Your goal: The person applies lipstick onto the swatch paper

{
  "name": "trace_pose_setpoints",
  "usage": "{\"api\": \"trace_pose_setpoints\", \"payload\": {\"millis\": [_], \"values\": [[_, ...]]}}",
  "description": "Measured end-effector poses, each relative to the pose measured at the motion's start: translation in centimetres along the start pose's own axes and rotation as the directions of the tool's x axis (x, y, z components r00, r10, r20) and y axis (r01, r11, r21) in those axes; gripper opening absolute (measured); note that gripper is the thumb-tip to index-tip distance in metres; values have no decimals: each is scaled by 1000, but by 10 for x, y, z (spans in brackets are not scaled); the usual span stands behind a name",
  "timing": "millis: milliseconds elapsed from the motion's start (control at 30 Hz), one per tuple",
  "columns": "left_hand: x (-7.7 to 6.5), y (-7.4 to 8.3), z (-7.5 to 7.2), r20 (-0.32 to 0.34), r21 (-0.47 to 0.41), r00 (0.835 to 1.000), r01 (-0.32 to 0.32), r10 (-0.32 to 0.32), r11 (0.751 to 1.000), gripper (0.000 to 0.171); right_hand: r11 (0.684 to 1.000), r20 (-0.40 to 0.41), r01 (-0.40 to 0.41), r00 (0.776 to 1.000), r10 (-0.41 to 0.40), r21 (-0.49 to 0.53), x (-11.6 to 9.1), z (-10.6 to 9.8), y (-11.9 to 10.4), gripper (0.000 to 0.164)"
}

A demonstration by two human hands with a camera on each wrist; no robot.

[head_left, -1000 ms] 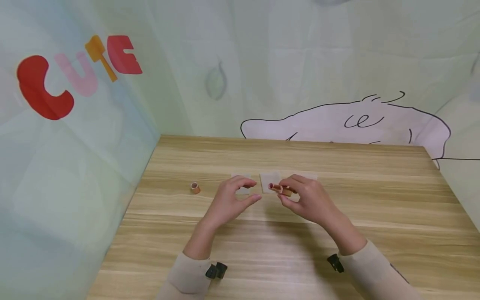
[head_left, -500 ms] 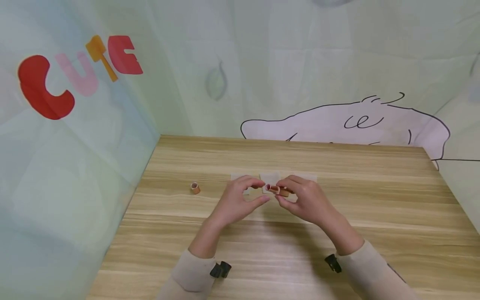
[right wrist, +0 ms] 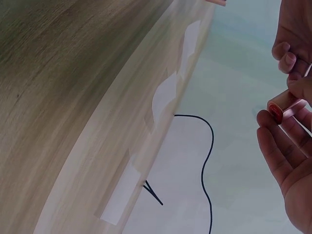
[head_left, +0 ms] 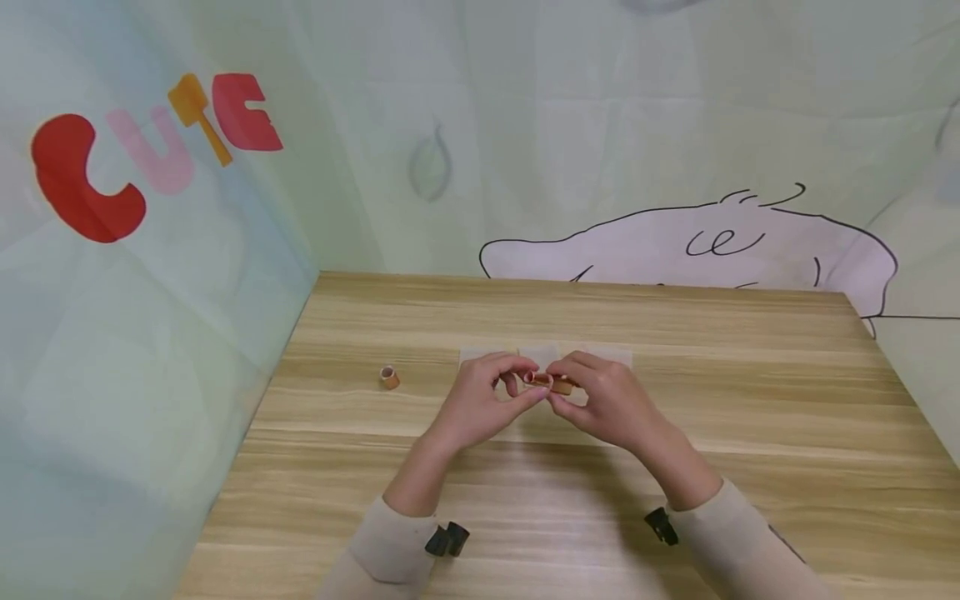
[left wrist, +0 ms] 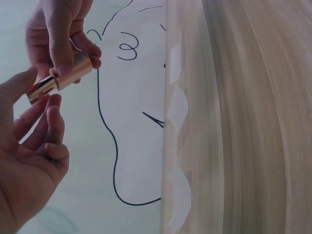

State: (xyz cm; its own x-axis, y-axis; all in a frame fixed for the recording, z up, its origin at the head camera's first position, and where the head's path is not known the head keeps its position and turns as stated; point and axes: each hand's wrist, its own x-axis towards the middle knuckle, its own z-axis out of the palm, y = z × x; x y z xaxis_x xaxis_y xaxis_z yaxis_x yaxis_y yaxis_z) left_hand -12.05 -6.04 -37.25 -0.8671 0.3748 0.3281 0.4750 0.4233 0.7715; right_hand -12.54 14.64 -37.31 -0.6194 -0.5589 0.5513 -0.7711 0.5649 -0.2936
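In the head view, both hands meet over the middle of the table around a shiny rose-gold lipstick tube [head_left: 558, 386]. My right hand [head_left: 618, 404] grips its wider base between thumb and fingers. The thumb and fingers of my left hand [head_left: 476, 408] pinch the narrower inner end. The left wrist view shows the lipstick [left wrist: 73, 72] held aslant, its slim metal part sticking out of the base. In the right wrist view the base's end [right wrist: 276, 113] looks red. A short rose-gold cap [head_left: 389, 378] stands on the table to the left, its hollow end up.
Three pale paper pieces lie in a row behind the hands: a left one [head_left: 480, 354], a middle one [head_left: 538, 353] and a right one [head_left: 611, 354]. The wooden table [head_left: 525, 500] ends against a printed cloth backdrop [head_left: 375, 167].
My left hand has moved right and closed onto the lipstick's narrow end. My right hand has shifted slightly left with the lipstick. The cap has stayed put.
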Motion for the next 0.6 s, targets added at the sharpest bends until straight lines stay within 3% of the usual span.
{"api": "trace_pose_setpoints", "payload": {"millis": [267, 600], "values": [[1, 1, 2, -39, -63, 999, -6, 4, 998, 15, 999, -14, 2, 1000, -1, 39, 1, 1, -1, 20], [-3, 2, -5, -100, -196, 988, 95, -116, 976, 18, 974, -66, -56, 995, 72, 218, 1, -1, 2, 22]]}}
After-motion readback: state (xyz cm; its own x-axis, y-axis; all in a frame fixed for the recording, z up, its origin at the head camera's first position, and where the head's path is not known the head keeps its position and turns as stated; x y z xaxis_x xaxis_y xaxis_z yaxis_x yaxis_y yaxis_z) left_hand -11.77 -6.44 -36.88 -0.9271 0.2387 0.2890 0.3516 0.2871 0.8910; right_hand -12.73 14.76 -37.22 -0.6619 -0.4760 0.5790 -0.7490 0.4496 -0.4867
